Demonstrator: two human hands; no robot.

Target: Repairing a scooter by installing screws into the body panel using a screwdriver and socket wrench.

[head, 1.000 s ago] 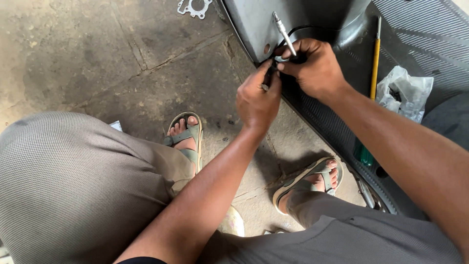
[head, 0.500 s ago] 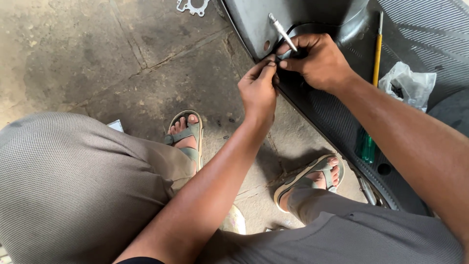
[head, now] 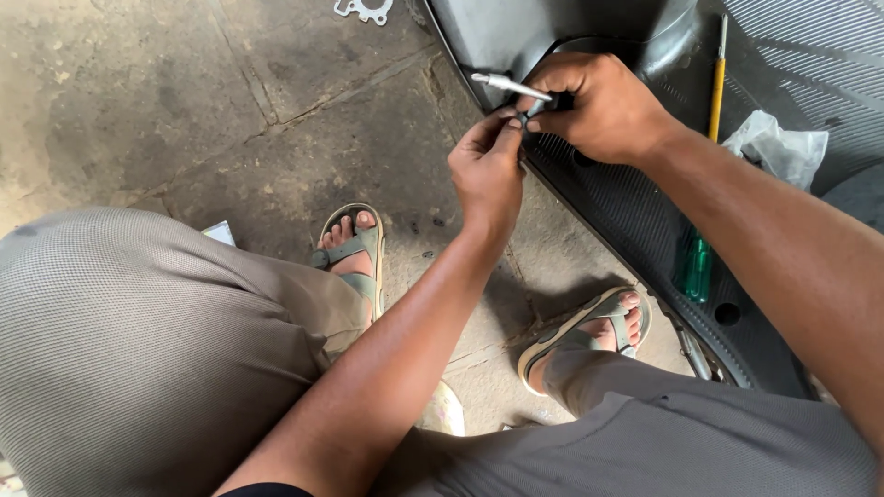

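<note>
My right hand (head: 603, 106) grips a black cable whose thin silver metal end (head: 509, 86) sticks out to the left. My left hand (head: 488, 170) pinches the same cable (head: 532, 109) just below that metal tip, fingertips touching the right hand. The cable loops up behind the right hand over a dark plastic scooter panel (head: 516, 28). Both hands hover at the edge of the ribbed black scooter floorboard (head: 645, 230).
A yellow-shafted screwdriver with a green handle (head: 697, 262) lies on the floorboard beside a crumpled clear plastic bag (head: 773, 147). My sandalled feet (head: 353, 253) (head: 594, 331) rest on cracked concrete. A small metal gasket (head: 366, 9) lies at the top edge.
My left hand slid from the cable's lower part up to a fingertip pinch near the metal tip. The tip tilted from upright toward pointing left.
</note>
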